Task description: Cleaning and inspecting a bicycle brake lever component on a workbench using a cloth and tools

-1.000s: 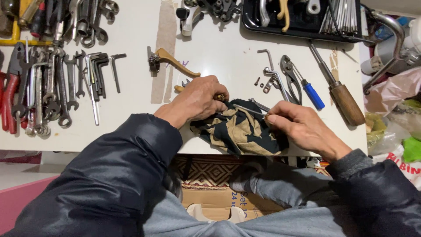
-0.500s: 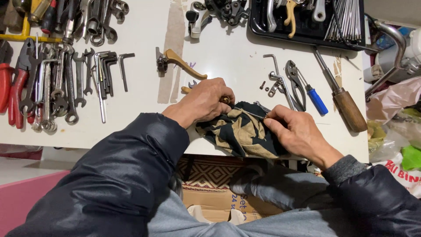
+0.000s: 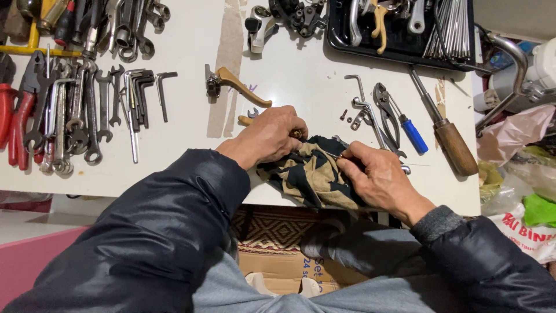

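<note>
— Two hands meet on our patterned rag (image 3: pixel 313 177), which lies bunched at the near edge of the white bench (image 3: pixel 289 69). Start left of it: what do we have?

— Far left of the rag, red-handled pliers (image 3: pixel 14 124), then a row of wrenches (image 3: pixel 87 116) and hex keys (image 3: pixel 142 95), probably laid flat so each is easy to pick.

— And our left hand (image 3: pixel 272 136)?

— It rests on the rag's upper left corner, fingers curled shut around a small brass-tipped part (image 3: pixel 296 134) that the cloth mostly hides. Just behind the rag lies a brass-coloured lever (image 3: pixel 234 84).

— Our right hand (image 3: pixel 379 179)?

— On the rag's right side, thumb and fingers pinched on a thin metal piece; we cannot tell what it is.

— Right of the rag?

— Blue-handled pliers (image 3: pixel 399 119) and a wooden-handled screwdriver (image 3: pixel 443 130). Behind them a black tray (image 3: pixel 336 35) holds levers and a bundle of thin steel rods (image 3: pixel 449 26), kept together.
</note>
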